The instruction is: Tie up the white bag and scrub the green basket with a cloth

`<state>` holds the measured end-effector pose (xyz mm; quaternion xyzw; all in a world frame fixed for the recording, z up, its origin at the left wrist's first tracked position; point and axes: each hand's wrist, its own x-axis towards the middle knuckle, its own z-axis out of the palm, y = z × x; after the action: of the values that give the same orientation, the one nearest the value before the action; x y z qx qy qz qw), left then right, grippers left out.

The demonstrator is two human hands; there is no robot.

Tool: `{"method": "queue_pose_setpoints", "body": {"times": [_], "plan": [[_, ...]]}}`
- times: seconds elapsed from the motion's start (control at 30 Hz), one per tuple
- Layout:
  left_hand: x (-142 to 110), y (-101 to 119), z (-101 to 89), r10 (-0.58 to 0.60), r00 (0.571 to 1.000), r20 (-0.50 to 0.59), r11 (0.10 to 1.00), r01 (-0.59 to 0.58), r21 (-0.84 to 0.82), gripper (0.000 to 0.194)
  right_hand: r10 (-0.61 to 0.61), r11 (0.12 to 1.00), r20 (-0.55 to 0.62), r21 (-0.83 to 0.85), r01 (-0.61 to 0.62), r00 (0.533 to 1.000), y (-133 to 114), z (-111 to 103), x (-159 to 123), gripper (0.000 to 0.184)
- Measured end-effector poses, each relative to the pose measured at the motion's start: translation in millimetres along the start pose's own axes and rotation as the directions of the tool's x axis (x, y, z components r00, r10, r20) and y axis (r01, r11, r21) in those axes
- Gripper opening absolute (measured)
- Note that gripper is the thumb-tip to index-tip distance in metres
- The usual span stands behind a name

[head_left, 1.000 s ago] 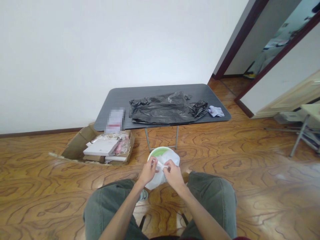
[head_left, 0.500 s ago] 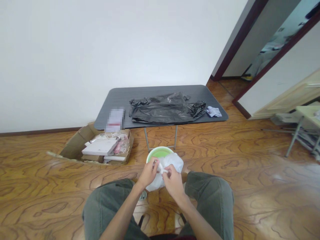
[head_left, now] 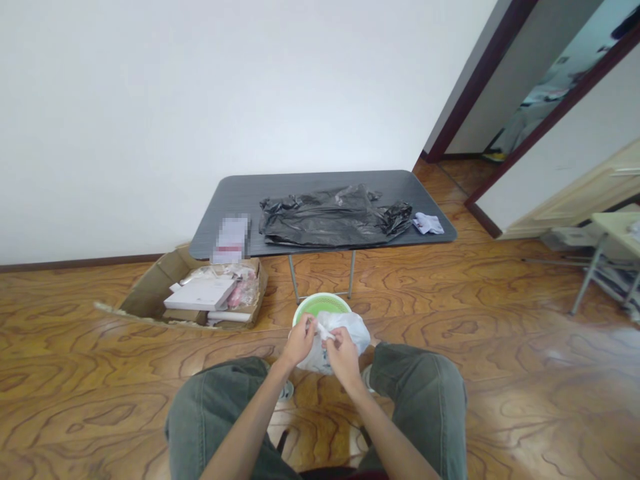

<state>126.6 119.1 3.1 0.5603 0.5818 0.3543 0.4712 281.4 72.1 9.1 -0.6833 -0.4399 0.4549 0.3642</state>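
Between my knees hangs a white plastic bag (head_left: pixel 354 327), its top twisted into a narrow strip. My left hand (head_left: pixel 301 339) pinches one end of that strip. The fingers of my right hand (head_left: pixel 341 348) are closed on the other end, a short way to the right. Just behind and below the bag stands a green and white plastic basket (head_left: pixel 320 303), and the bag covers part of it. Whether anything is inside the bag I cannot tell.
Ahead is a dark folding table (head_left: pixel 305 180) with a crumpled black plastic bag (head_left: pixel 330 217), a small folded cloth (head_left: pixel 427 223) and a blurred flat packet (head_left: pixel 231 239). A cardboard box (head_left: pixel 153 287) of packaging sits on the floor at left. A small pale table (head_left: pixel 613 227) stands at right.
My right hand has shifted slightly up and left, closer to the left hand. The white bag has swung a little to the right and hangs differently.
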Motion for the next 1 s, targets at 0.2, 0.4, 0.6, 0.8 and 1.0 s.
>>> {"method": "queue_pose_setpoints", "body": {"times": [0.2, 0.4, 0.6, 0.8, 1.0], "plan": [[-17.7, 9.4, -9.0, 0.043, 0.992, 0.118, 0.993, -0.056, 0.103, 0.044, 0.021, 0.997, 0.034, 0.07, -0.023, 0.999, 7.5, -6.4, 5.3, 0.027], [-25.2, 4.3, -7.8, 0.059, 0.983, 0.176, 0.986, -0.084, 0.141, 0.049, -0.052, 0.989, 0.072, 0.143, 0.041, 0.996, 9.1, -15.5, 7.6, 0.028], [-14.0, -16.0, 0.8, -0.155, 0.981, 0.116, 0.969, 0.173, -0.175, 0.062, 0.085, 0.957, 0.066, 0.271, -0.1, 0.994, 14.0, -12.2, 10.6, 0.029], [-18.9, -15.6, 10.3, -0.252, 0.964, 0.09, 0.895, 0.267, -0.358, 0.06, 0.338, 0.737, 0.093, 0.593, -0.325, 0.936, 11.9, 12.3, 5.9, 0.033], [-25.8, -10.7, 15.7, -0.234, 0.965, 0.118, 0.854, 0.262, -0.45, 0.06, 0.274, 0.873, 0.144, 0.378, -0.309, 0.951, 17.4, 20.1, 6.9, 0.041]]}}
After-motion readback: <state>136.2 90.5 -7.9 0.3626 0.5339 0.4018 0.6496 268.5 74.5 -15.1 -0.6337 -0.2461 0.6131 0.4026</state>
